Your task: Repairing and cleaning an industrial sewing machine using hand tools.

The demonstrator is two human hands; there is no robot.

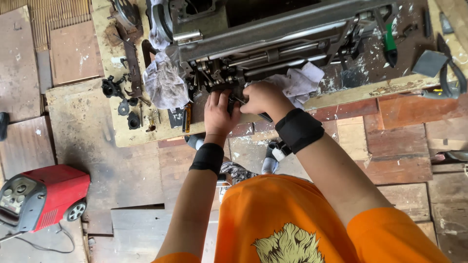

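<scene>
Head view, looking straight down. Sewing machine (pixel 273 34) tipped on its side on the counter (pixel 122 131) — grey cast metal, oily rods and linkages of the underside exposed. Left hand (pixel 219 114) laid flat against the dark mechanism near the counter's front edge, fingers extended, gripping nothing visible. Right hand (pixel 263 100) just beside it, clenched around a slim dark tool (pixel 265 117) whose end pokes out below the fist; working tip hidden among the parts. Black cloth wristbands on both forearms.

White rag (pixel 300 80), crumpled, under and behind the right hand. Second rag (pixel 165 83), grey with grime, bunched left of the mechanism. Small black metal parts (pixel 117 95) scattered at the counter's left end. Screwdriver (pixel 390 46) with green handle lying to the right, and pliers (pixel 446 73) with dark grips near the far right corner. Counter top pale, chipped, paint-spattered.

Below, floor (pixel 399 146) of worn, mismatched wooden boards. Red boxy machine (pixel 41 197) with a small wheel sitting on it at lower left. Orange shirt filling the bottom.
</scene>
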